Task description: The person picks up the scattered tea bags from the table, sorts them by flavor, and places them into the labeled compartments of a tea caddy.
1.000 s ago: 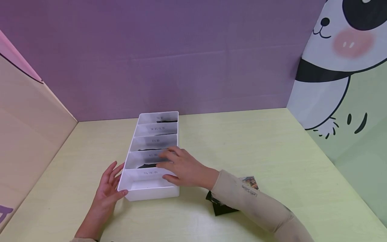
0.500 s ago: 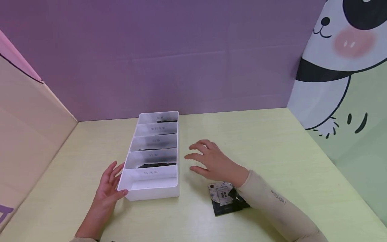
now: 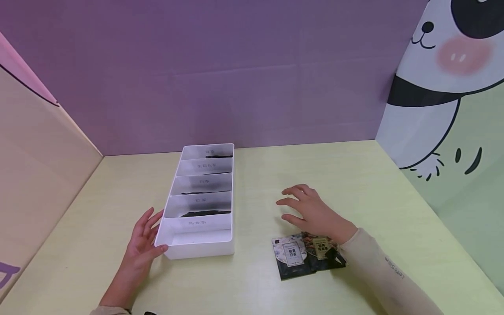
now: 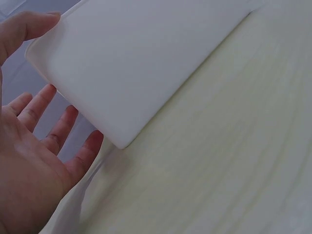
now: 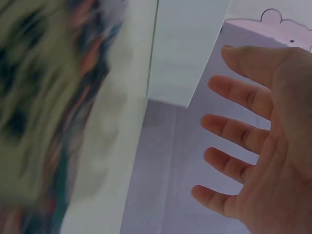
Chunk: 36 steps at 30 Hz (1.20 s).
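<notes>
A long white divided box (image 3: 197,251) with handwritten labels in its compartments stands left of centre. Black packets (image 3: 206,213) show edge-on in its rear compartments; the front compartment holds nothing. My left hand (image 3: 141,249) touches the box's near left corner, thumb at the front and loosely straight fingers along the side, as the left wrist view shows too. My right hand (image 3: 309,210) hovers with spread, slightly bent fingers and nothing in it. Below it lie two tea sachets side by side, a white-labelled one (image 3: 292,256) and a gold-labelled one (image 3: 320,251), the latter partly covered by the wrist.
The pale wooden table (image 3: 252,288) meets a purple wall (image 3: 256,78) at the back. Side panels stand left and right, the right one bearing a panda drawing (image 3: 425,118). A blurred printed sachet (image 5: 29,97) is close to the camera in the right wrist view.
My right hand has moved right, from over the box's front compartments to above the sachets, uncovering their printed fronts. My left hand has stayed at the box's corner.
</notes>
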Tool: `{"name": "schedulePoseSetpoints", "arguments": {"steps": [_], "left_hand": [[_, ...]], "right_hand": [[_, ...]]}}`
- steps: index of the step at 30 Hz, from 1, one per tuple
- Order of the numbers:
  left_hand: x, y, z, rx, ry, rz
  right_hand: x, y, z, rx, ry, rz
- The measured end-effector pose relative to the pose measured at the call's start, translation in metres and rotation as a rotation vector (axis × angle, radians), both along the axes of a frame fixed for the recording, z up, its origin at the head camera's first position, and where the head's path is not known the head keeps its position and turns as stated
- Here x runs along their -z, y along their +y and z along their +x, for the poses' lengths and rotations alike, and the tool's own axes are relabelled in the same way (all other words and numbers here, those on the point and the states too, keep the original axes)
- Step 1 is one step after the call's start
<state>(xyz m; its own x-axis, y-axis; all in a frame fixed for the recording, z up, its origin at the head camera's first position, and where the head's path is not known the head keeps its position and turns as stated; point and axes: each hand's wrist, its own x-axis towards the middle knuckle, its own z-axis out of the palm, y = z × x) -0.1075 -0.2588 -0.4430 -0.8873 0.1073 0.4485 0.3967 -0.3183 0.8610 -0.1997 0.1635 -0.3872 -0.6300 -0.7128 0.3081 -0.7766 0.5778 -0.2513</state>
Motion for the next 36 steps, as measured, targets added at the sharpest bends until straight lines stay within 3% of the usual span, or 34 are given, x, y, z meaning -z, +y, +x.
{"name": "schedulePoseSetpoints", "arguments": {"steps": [11, 22, 36], "left_hand": [[-0.002, 0.001, 0.002, -0.022, -0.028, -0.018], [-0.003, 0.0, 0.002, -0.014, -0.025, -0.015], [-0.002, -0.001, 0.001, 0.001, -0.002, -0.002]], "right_hand": [[0.009, 0.057, 0.013, 0.053, -0.178, 0.09], [0.007, 0.077, 0.035, 0.125, -0.429, 0.184], [0.005, 0.086, 0.024, 0.09, -0.474, 0.037]]}}
